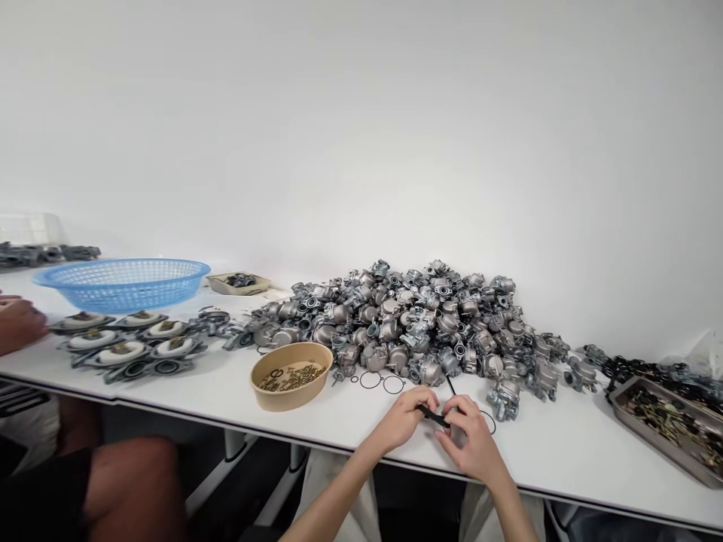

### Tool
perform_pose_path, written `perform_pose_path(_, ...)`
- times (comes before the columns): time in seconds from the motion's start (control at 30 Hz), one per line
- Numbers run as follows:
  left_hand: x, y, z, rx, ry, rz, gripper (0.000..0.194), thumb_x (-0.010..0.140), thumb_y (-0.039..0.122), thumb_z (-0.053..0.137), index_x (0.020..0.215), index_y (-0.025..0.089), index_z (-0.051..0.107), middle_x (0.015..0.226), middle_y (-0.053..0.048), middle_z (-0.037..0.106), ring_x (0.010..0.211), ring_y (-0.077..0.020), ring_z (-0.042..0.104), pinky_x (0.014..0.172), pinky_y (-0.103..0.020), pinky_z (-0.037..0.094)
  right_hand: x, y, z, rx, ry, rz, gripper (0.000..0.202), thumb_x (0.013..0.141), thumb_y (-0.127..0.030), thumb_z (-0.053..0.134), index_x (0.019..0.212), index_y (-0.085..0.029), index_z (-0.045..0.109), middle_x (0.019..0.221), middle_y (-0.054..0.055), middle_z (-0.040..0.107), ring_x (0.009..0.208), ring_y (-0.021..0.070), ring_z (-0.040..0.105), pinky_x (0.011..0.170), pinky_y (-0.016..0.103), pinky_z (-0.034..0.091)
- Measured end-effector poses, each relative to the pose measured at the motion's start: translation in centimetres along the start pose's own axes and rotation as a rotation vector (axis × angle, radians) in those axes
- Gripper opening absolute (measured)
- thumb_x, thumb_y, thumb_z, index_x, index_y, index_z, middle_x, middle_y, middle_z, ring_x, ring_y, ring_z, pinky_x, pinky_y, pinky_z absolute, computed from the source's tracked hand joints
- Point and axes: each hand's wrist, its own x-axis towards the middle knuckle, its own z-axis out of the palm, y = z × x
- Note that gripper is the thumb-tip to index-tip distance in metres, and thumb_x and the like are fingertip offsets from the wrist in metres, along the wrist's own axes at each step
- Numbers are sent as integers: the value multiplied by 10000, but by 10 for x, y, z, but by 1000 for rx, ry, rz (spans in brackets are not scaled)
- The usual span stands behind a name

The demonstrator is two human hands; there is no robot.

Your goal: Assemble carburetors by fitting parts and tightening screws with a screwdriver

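Near the table's front edge, my left hand (pixel 404 418) and my right hand (pixel 472 439) close around a slim black piece (pixel 434 415) between them. Its exact kind does not show. Fingertips of both hands grip it and partly cover it. A thin dark rod (pixel 450 385) stands out beyond my right fingers. Beside my right hand lies a black rubber ring (pixel 490 423). Two more thin rings (pixel 370 380) rest in front of a large pile of metal carburetors (pixel 395 331). One carburetor (pixel 504 397) sits apart, just right of my hands.
Left of my hands stands a tan oval bowl (pixel 260 395) of small brass-coloured parts. Farther left are carburetor bodies with white round pieces (pixel 121 352), a blue basket (pixel 127 286) and a co-worker's hand (pixel 21 324). A metal tray (pixel 658 440) of small parts lies right.
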Motion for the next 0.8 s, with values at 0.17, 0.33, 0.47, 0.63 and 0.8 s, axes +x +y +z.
perform_pose_path(0.17, -4, 5, 2, 4, -103, -33, 133, 725, 120, 538, 727, 201, 644, 1029, -56, 667, 1011, -244, 611, 956, -359, 446, -2, 0, -4, 51, 9, 54, 154, 883, -198, 679, 745, -238, 625, 981, 74, 677, 838, 222, 640, 694, 317, 513)
perform_pose_path(0.33, -6, 18, -2, 11, -232, -12, 136, 863, 252, 602, 763, 205, 680, 1124, -56, 623, 1095, -249, 596, 1038, -364, 419, -1, 2, -3, 98, 18, 134, 132, 869, -185, 679, 747, -235, 666, 936, 51, 678, 676, 171, 588, 606, 283, 478)
perform_pose_path(0.47, -6, 24, -5, -6, -272, 23, 195, 877, 293, 619, 714, 201, 675, 1134, -58, 606, 1090, -249, 593, 1058, -361, 412, -1, 2, -4, 126, 14, 143, 150, 852, -158, 669, 730, -231, 714, 955, 54, 678, 613, 146, 551, 579, 276, 470)
perform_pose_path(0.63, -6, 19, -5, -44, -266, 43, 193, 863, 321, 665, 716, 202, 704, 1151, -67, 612, 1099, -259, 597, 1011, -355, 437, -1, 0, -7, 153, 2, 143, 147, 866, -188, 674, 763, -241, 764, 962, 59, 673, 590, 136, 527, 549, 266, 461)
perform_pose_path(0.8, -7, 16, -4, -38, -228, 59, 207, 890, 342, 675, 747, 193, 683, 1135, -72, 624, 1056, -242, 612, 964, -348, 465, 0, -1, -8, 168, 5, 147, 139, 874, -247, 683, 741, -229, 718, 944, 62, 678, 573, 131, 494, 523, 261, 442)
